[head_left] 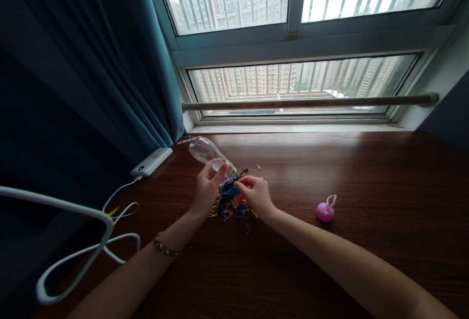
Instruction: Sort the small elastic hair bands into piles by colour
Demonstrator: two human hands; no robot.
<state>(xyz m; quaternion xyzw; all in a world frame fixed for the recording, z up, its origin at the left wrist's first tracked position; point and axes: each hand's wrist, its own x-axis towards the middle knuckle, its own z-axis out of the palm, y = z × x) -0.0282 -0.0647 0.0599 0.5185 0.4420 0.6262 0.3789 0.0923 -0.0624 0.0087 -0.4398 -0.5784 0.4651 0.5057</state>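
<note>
A clear bulb-shaped bottle [205, 150] lies tilted, its mouth pointing toward a heap of small coloured rubber bands [230, 199]. My left hand [207, 187] is closed around the bottle near its neck. Thumb and fingertips of my right hand [257, 194] are pinched together at the top of the heap, just by the bottle's mouth. What sits between those fingertips is too small to make out for sure. The bands are blue, yellow, red and black. Off to the right stands a pink round cap with a loop [325, 211].
The dark wooden tabletop [366, 172] runs back to a window with a rail [311, 103]. A yellow band [258, 167] and a thin ring-shaped band [247, 229] lie apart from the heap. A white power strip [152, 162] and white cables [73, 206] are at left, beside the blue curtain [146, 65].
</note>
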